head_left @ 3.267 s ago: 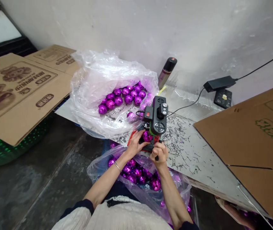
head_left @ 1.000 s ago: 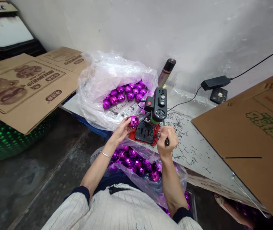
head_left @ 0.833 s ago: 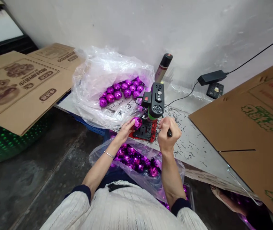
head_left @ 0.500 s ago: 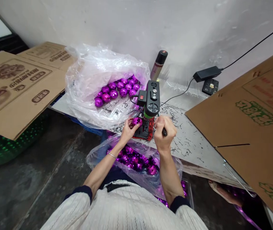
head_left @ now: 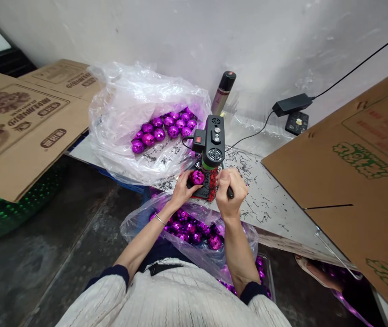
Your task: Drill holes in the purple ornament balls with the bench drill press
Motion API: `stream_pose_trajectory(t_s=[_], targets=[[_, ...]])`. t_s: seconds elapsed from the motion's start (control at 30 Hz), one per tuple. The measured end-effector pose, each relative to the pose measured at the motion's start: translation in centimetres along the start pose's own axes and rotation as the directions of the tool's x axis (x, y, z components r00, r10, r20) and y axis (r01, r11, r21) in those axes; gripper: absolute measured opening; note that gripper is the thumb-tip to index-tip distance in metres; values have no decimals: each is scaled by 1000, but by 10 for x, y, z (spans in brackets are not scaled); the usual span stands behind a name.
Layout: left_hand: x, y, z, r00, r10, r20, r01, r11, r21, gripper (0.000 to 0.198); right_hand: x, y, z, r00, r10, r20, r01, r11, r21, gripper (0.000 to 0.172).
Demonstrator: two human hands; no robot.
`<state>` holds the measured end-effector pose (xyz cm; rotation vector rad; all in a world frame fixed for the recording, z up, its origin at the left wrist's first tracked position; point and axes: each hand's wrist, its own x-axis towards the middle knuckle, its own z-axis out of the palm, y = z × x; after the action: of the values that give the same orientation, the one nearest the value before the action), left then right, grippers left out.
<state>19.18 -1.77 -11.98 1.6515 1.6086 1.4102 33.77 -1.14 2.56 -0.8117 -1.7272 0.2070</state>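
Between the fingers and thumb of my left hand is a shiny purple mirror ball, held at the foot of a small black press machine. My right hand is wrapped round the black-ended lever handle on the machine's right side. The machine stands on a dark base with red and black material along its right edge. More purple balls lie on the table inside a clear plastic bag. Below the table edge, another bag holds several more balls.
Small black bits are strewn over the white tabletop. A spray can and a power adapter stand by the wall. Cardboard boxes flank the left, and a large carton leans in on the right.
My left hand has shifted the ball slightly right and toward me, just below the machine head. My right hand has come down a little with the lever.
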Motion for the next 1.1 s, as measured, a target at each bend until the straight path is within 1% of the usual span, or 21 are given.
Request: stream_pose_trajectory(t_s=[0.17, 0.33, 0.47, 0.6, 0.77, 0.9, 1.1], targets=[[-3, 2, 0, 999, 33, 33, -33, 999, 18, 56, -2, 2, 0, 1000, -6, -3, 6, 1000, -9, 30], [3, 2, 6, 999, -5, 36, 6, 1000, -23, 59, -3, 3, -1, 1000, -18, 3, 19, 1000, -4, 28], [2, 1, 7, 996, -58, 64, 62, 996, -68, 62, -6, 3, 0, 1000, -28, 0, 28, 1000, -13, 28], [1, 2, 5, 995, -64, 76, 71, 993, -95, 62, -17, 9, 6, 996, -77, -36, 77, 997, -9, 27], [1, 2, 5, 996, -59, 66, 64, 995, -82, 58, -40, 26, 18, 986, -143, -88, 140, 989, -41, 26], [0, 0, 6, 997, -61, 55, 65, 995, -78, 59, -51, 35, 23, 987, -132, -92, 128, 991, -50, 27], [0, 0, 7, 998, -43, 42, 46, 995, -85, 59, -57, 40, 26, 983, -139, -122, 136, 990, -30, 27]])
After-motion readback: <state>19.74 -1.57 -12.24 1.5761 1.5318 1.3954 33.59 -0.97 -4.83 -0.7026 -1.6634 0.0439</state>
